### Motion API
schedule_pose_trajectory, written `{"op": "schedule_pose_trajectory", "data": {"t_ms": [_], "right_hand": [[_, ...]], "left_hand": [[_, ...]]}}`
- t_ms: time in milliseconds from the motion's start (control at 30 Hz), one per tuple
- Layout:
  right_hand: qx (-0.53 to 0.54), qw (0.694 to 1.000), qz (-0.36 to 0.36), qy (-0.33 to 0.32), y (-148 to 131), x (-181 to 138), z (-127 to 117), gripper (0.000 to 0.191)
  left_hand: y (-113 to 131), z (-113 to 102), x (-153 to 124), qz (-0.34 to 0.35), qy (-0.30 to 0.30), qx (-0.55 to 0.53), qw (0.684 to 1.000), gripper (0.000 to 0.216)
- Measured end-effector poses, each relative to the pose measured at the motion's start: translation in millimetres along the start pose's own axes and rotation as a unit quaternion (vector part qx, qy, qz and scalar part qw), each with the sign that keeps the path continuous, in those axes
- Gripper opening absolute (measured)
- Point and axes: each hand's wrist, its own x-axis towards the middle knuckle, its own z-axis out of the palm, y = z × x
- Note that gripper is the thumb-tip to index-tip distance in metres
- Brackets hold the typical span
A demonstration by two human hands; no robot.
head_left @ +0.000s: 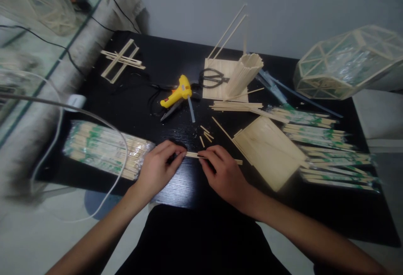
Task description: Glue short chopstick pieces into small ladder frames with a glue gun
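Note:
Near the front edge of the black table, my left hand (163,163) pinches the left end of a few thin wooden sticks (192,155). My right hand (222,172) is closed on the same sticks farther right, and their ends stick out past it. A short bare stretch of the sticks shows between the two hands. Several short cut stick pieces (206,134) lie just beyond my fingers. Farther back rests a yellow glue gun (178,92) with a clear glue stick (191,109) in it.
Packs of wrapped chopsticks lie left (97,147) and right (327,136). A wooden board (270,153) is right of my hand. Behind stand a stick-built cup (244,75), scissors (214,77) and a stick frame (121,61). A white cable (124,153) crosses the left side.

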Motion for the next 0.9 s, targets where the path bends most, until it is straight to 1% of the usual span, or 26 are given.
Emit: {"op": "schedule_pose_trajectory", "data": {"t_ms": [100, 300, 433, 533, 700, 900], "right_hand": [[0.006, 0.999, 0.026, -0.022, -1.3, 4.0, 2.9, 0.019], [-0.020, 0.998, 0.043, -0.037, -3.6, 12.3, 3.9, 0.013], [-0.037, 0.996, 0.054, -0.054, -3.1, 16.6, 3.7, 0.014], [-0.046, 0.996, 0.050, -0.065, -2.7, 17.5, 3.6, 0.016], [-0.055, 0.996, 0.028, -0.057, -3.5, 15.9, 4.7, 0.021], [-0.052, 0.997, 0.018, -0.059, -1.5, 13.5, 5.3, 0.023]], "left_hand": [[-0.9, 1.2, -0.8, -0.002, 0.003, 0.000, 1.000, 0.013], [0.0, 1.6, 0.0, 0.006, 0.006, 0.003, 1.000, 0.013], [-1.6, 2.9, -0.2, 0.006, 0.010, -0.005, 1.000, 0.012], [-3.0, 3.1, -0.9, 0.007, 0.010, -0.010, 1.000, 0.012], [-3.4, 0.9, -1.4, 0.044, -0.002, -0.007, 0.999, 0.012], [-5.5, 1.5, -3.3, 0.060, 0.003, 0.007, 0.998, 0.014]]}}
